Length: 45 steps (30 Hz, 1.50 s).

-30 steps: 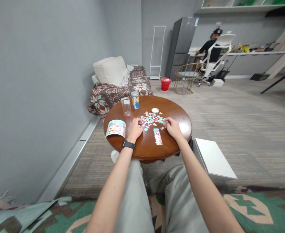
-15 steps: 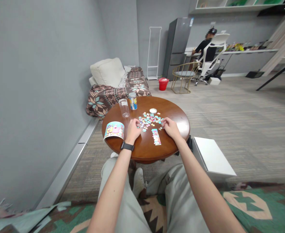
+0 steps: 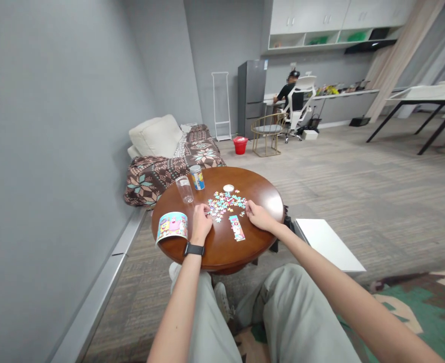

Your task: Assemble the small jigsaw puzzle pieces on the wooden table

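Observation:
Loose pastel puzzle pieces (image 3: 225,202) lie scattered on a round brown wooden table (image 3: 262,189). My left hand (image 3: 200,222), with a black watch on the wrist, rests at the left edge of the pile, fingers curled down onto the pieces. At the pile's right edge my right hand (image 3: 256,216) is curled the same way, fingertips touching pieces. Whether either hand pinches a piece is too small to see. Between the hands lies a short joined strip of puzzle (image 3: 236,228).
A clear glass (image 3: 184,189), a printed can (image 3: 197,177) and a small white lid (image 3: 228,188) stand behind the pile; a curled picture sheet (image 3: 172,225) hangs at the table's left edge. A white box (image 3: 328,243) sits right. A patterned sofa (image 3: 169,164) and a seated person (image 3: 289,96) are beyond.
The camera has tilted up and swung left, showing more of the room. Both hands stay at the sides of the puzzle pile with little movement.

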Each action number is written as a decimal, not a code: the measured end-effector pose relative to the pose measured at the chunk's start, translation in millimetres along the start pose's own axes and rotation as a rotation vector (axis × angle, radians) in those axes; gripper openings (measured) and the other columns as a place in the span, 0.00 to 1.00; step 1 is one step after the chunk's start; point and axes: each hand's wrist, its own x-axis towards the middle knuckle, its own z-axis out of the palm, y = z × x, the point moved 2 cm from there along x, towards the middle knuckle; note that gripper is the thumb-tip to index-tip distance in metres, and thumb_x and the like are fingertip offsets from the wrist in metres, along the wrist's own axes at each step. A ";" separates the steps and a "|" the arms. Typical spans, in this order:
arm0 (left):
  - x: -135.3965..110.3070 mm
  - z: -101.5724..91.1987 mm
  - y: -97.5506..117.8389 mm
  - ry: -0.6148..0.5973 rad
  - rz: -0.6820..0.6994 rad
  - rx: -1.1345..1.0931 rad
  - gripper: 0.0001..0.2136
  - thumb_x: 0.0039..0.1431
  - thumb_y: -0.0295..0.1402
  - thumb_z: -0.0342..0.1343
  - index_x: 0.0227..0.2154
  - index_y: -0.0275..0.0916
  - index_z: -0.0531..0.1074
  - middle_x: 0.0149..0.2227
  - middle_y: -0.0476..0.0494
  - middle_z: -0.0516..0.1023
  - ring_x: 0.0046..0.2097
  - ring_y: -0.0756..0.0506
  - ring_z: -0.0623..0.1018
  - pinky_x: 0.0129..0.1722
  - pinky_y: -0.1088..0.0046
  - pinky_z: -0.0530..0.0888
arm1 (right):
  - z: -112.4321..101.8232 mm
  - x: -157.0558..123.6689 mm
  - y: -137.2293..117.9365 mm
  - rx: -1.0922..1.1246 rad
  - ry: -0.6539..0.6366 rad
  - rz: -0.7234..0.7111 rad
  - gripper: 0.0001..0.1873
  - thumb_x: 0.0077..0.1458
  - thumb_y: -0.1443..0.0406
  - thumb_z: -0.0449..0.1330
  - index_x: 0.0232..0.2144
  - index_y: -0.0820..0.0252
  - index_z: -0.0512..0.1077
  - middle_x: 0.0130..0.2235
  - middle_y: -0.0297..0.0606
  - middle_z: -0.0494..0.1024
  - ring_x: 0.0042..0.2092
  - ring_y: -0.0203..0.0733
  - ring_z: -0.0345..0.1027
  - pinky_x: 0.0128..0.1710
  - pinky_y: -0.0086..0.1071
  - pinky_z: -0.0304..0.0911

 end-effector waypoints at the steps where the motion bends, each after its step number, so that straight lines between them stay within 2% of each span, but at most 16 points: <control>1: 0.0 -0.1 1.1 -0.011 0.009 0.014 0.14 0.46 0.14 0.50 0.30 0.40 0.67 0.39 0.46 0.71 0.42 0.48 0.76 0.48 0.70 0.76 | -1.6 -3.2 1.8 0.036 -0.024 -0.007 0.10 0.52 0.74 0.49 0.34 0.56 0.63 0.30 0.35 0.73 0.33 0.42 0.68 0.36 0.32 0.61; 4: -0.9 -1.2 7.4 -0.068 0.053 0.060 0.13 0.48 0.15 0.51 0.32 0.39 0.72 0.41 0.44 0.76 0.45 0.46 0.77 0.51 0.69 0.74 | -2.3 -11.9 3.5 0.033 -0.018 -0.027 0.15 0.51 0.76 0.48 0.38 0.59 0.66 0.34 0.37 0.73 0.37 0.41 0.68 0.42 0.34 0.64; 7: -2.7 -2.5 13.3 -0.132 0.059 0.116 0.14 0.50 0.17 0.53 0.36 0.39 0.76 0.44 0.42 0.80 0.48 0.44 0.78 0.54 0.67 0.73 | 2.2 -17.5 -2.2 -0.147 0.056 -0.112 0.20 0.50 0.76 0.50 0.45 0.64 0.69 0.40 0.43 0.72 0.42 0.44 0.67 0.48 0.37 0.64; 10: -3.6 -3.1 14.7 -0.167 0.026 0.149 0.14 0.53 0.19 0.54 0.37 0.40 0.79 0.45 0.42 0.82 0.48 0.43 0.79 0.55 0.66 0.72 | 7.4 -20.0 -8.6 -0.335 0.068 -0.170 0.19 0.56 0.74 0.52 0.49 0.65 0.72 0.42 0.46 0.72 0.45 0.46 0.67 0.53 0.39 0.62; 14: -2.3 -1.6 10.1 -0.193 0.012 0.123 0.12 0.56 0.21 0.54 0.37 0.40 0.80 0.44 0.43 0.83 0.48 0.44 0.80 0.55 0.66 0.72 | 8.2 -19.7 -9.7 -0.406 0.037 -0.156 0.18 0.60 0.71 0.52 0.51 0.63 0.72 0.42 0.45 0.73 0.45 0.46 0.67 0.53 0.38 0.62; 18: -1.2 0.0 5.6 -0.174 0.023 0.124 0.11 0.56 0.22 0.56 0.38 0.40 0.79 0.44 0.42 0.83 0.48 0.43 0.80 0.54 0.66 0.72 | 4.9 -18.2 -7.6 -0.318 0.040 -0.120 0.13 0.59 0.71 0.54 0.46 0.63 0.73 0.42 0.44 0.75 0.45 0.44 0.68 0.51 0.36 0.61; 23: -4.1 -0.7 7.2 -0.144 0.035 0.097 0.12 0.54 0.20 0.56 0.38 0.39 0.77 0.41 0.44 0.83 0.46 0.44 0.80 0.51 0.67 0.73 | 2.3 -15.5 -3.9 -0.178 0.046 -0.084 0.06 0.55 0.72 0.56 0.34 0.60 0.71 0.32 0.36 0.72 0.37 0.40 0.66 0.43 0.34 0.61; 26: -6.3 -1.2 9.5 -0.125 0.043 0.102 0.11 0.54 0.21 0.56 0.39 0.38 0.76 0.38 0.44 0.83 0.45 0.43 0.80 0.50 0.66 0.73 | 2.6 -14.5 -0.3 -0.129 0.048 -0.067 0.05 0.54 0.71 0.56 0.27 0.58 0.67 0.29 0.33 0.68 0.33 0.38 0.63 0.37 0.32 0.59; 30: -7.2 -0.5 10.0 -0.124 0.055 0.121 0.11 0.55 0.21 0.56 0.40 0.37 0.75 0.38 0.43 0.82 0.46 0.42 0.78 0.51 0.64 0.72 | 4.2 -14.8 3.0 -0.092 0.051 -0.058 0.04 0.52 0.71 0.57 0.30 0.58 0.67 0.27 0.31 0.67 0.32 0.38 0.63 0.36 0.31 0.58; 34: -7.0 0.3 10.0 -0.132 0.067 0.133 0.12 0.55 0.20 0.56 0.40 0.37 0.75 0.41 0.41 0.82 0.47 0.41 0.78 0.52 0.62 0.71 | 5.1 -14.7 3.0 -0.107 0.054 -0.071 0.03 0.55 0.68 0.57 0.35 0.59 0.69 0.28 0.31 0.67 0.33 0.39 0.63 0.38 0.33 0.59; 40: -8.1 -0.1 13.9 -0.154 0.083 0.144 0.11 0.54 0.18 0.54 0.36 0.38 0.75 0.38 0.42 0.81 0.45 0.43 0.77 0.50 0.65 0.72 | 6.8 -15.0 5.5 -0.070 0.073 -0.070 0.03 0.57 0.64 0.57 0.34 0.58 0.69 0.27 0.30 0.67 0.31 0.39 0.63 0.36 0.33 0.60; 43: -8.3 0.1 15.0 -0.152 0.091 0.151 0.11 0.53 0.18 0.54 0.36 0.38 0.75 0.37 0.43 0.81 0.44 0.43 0.77 0.49 0.65 0.72 | 7.4 -16.5 7.9 -0.022 0.127 -0.056 0.05 0.56 0.63 0.58 0.35 0.57 0.68 0.28 0.30 0.67 0.30 0.39 0.63 0.35 0.33 0.62; 45: -8.3 0.3 14.9 -0.144 0.092 0.155 0.11 0.53 0.19 0.55 0.36 0.39 0.75 0.39 0.42 0.81 0.45 0.43 0.77 0.50 0.65 0.72 | 7.3 -17.7 8.2 -0.024 0.175 -0.068 0.06 0.55 0.62 0.60 0.32 0.57 0.67 0.30 0.33 0.68 0.32 0.39 0.64 0.37 0.35 0.63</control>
